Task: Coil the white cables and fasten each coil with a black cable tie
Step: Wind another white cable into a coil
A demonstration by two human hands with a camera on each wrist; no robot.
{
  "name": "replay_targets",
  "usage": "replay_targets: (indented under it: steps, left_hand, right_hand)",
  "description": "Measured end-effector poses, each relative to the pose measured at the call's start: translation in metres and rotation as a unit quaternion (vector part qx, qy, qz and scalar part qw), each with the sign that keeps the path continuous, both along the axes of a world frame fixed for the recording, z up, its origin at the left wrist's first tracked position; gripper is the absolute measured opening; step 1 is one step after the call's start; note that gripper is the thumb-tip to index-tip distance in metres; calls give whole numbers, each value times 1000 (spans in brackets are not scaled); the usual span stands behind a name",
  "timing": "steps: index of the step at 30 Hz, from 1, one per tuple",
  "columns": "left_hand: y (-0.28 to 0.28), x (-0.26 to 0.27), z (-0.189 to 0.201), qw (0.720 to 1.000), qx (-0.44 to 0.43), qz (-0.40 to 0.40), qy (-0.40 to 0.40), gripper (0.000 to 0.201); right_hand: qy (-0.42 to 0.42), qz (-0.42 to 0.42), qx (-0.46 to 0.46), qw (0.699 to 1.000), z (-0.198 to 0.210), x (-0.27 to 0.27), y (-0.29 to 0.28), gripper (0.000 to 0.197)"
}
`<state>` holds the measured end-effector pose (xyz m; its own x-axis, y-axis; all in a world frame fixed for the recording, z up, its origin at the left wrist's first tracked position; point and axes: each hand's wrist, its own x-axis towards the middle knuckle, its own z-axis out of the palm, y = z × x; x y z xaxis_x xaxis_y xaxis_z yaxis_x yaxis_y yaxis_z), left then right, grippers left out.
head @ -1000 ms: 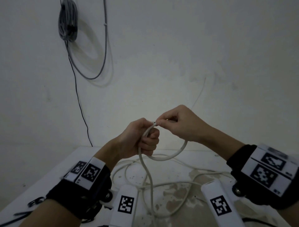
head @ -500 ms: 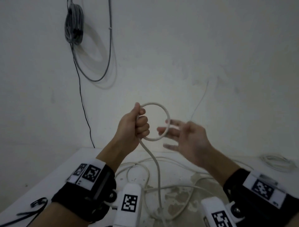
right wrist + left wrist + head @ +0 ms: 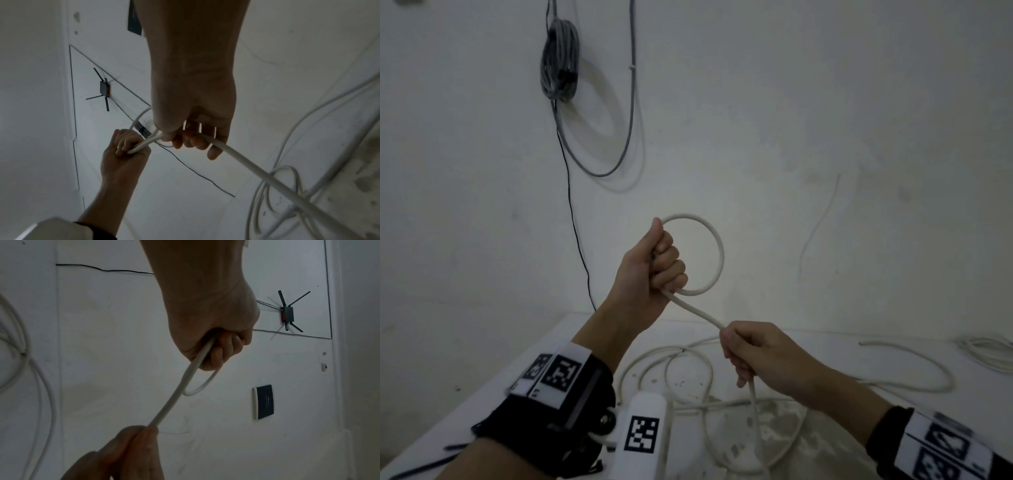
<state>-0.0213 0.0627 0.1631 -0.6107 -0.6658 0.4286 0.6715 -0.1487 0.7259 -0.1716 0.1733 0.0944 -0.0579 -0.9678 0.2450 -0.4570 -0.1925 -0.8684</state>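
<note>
White wall (image 3: 791, 102) fills the background, carrying a grey cable bundle (image 3: 560, 61) hung high on the left, and below it stands the white bench (image 3: 893, 349) with worn, stained patches. Across the bench sprawls the loose length of the white cable (image 3: 722, 255), looping near both wrists. Raised above the bench, the left hand (image 3: 650, 274) has its fingers curled tight round the cable, so a single round loop stands out to the right of its fist. From under that fist the cable slants down to the right hand (image 3: 760, 356), lower and just to the right, whose fingers close round it; beyond this grip it drops to the bench.
</note>
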Motion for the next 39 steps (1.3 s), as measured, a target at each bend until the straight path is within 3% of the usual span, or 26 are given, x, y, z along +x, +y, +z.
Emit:
replay_targets:
  steps: [5, 10, 14, 16, 18, 22, 25, 28, 31, 33, 35, 39]
  left_hand:
    - [3, -1, -2, 1000, 1, -31, 0, 42]
    - [0, 8, 10, 996, -2, -89, 1, 43]
    - [-26, 28, 19, 964, -14, -265, 18, 32]
    - [-29, 38, 22, 975, -44, -219, 1, 29]
    - [-25, 42, 24, 986, -67, -133, -70, 32]
    - [-8, 35, 19, 976, -133, -55, -164, 35]
    - [-1, 23, 11, 937, -238, 39, -251, 39]
    - [3, 12, 4, 884, -324, 137, -309, 37]
    - [2, 5, -3, 835, -371, 230, -335, 39]
    - [1, 0, -8, 802, -398, 279, -347, 40]
    - [3, -5, -11, 796, -398, 289, -353, 40]
    - [6, -9, -13, 872, -293, 248, -303, 35]
  right_hand:
    - [-40, -23, -3, 999, 1, 9, -2, 35]
    - [31, 7, 73, 997, -4, -7, -2, 56]
    - [-14, 58, 149, 987, -19, -43, 10, 51]
    - [21, 26, 184, 982, -19, -60, 17, 50]
    - [81, -51, 184, 978, -11, -73, 21, 57]
    - [199, -236, 122, 943, 22, -82, 13, 55]
    - [115, -315, 34, 942, 43, -75, 3, 48]
    - [-160, -271, 0, 949, 60, -56, -2, 30]
    - [-360, -148, -16, 921, 76, -28, 3, 22]
    - [-365, -80, -43, 927, 81, -11, 7, 19]
    - [-314, -34, -54, 947, 80, 5, 10, 15]
    - [-202, -17, -73, 977, 68, 23, 12, 10]
